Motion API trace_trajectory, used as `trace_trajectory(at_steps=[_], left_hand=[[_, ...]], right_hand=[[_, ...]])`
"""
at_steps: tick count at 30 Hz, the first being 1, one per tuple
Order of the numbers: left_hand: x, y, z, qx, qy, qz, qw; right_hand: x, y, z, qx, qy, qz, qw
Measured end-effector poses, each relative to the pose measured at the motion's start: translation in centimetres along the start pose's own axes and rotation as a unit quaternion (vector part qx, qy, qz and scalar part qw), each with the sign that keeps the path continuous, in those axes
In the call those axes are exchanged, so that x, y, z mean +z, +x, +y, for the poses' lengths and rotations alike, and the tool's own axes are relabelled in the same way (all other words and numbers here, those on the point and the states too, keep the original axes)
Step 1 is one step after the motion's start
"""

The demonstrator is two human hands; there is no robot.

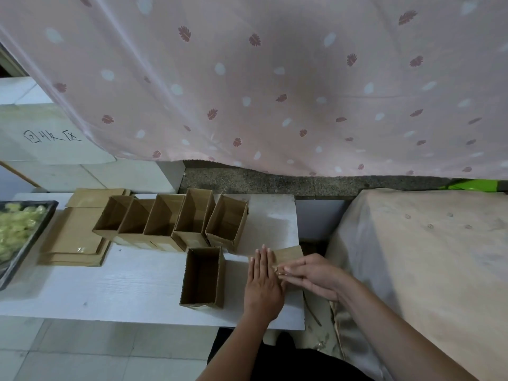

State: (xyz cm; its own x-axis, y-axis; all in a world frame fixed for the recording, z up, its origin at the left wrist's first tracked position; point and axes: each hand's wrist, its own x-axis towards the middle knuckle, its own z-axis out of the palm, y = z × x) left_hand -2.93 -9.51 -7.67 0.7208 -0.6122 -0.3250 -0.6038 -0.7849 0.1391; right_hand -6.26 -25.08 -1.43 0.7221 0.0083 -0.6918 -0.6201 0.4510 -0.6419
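A flat cardboard box blank (pixel 288 255) lies at the right end of the white table (pixel 115 287). My left hand (pixel 262 281) presses flat on it with straight fingers. My right hand (pixel 313 274) reaches in from the right and pinches something small at the blank's middle; I cannot make out what it is. An open folded cardboard box (pixel 203 276) stands just left of my left hand. Behind it, several open boxes (pixel 170 221) stand in a row.
A stack of flat cardboard blanks (pixel 74 237) lies at the left. A dark tray of yellow-green pieces (pixel 16 232) sits at the far left edge. A cloth-covered surface (pixel 428 257) stands to the right. A pink patterned curtain (pixel 261 78) hangs behind.
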Motion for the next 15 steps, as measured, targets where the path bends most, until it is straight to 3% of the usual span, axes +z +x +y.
trace_trajectory(at_steps=[4, 8, 15], left_hand=[[0.2, 0.1, -0.1, -0.012, -0.013, 0.009, 1.000], [0.4, 0.1, 0.0, -0.019, -0.025, 0.020, 0.999], [0.5, -0.1, -0.1, -0.018, -0.029, 0.027, 0.999]], right_hand=[[-0.1, -0.1, 0.3, -0.040, -0.146, 0.083, 0.985], [-0.5, 0.2, 0.2, -0.109, -0.412, 0.175, 0.887], [-0.8, 0.4, -0.8, -0.122, -0.431, 0.175, 0.877]])
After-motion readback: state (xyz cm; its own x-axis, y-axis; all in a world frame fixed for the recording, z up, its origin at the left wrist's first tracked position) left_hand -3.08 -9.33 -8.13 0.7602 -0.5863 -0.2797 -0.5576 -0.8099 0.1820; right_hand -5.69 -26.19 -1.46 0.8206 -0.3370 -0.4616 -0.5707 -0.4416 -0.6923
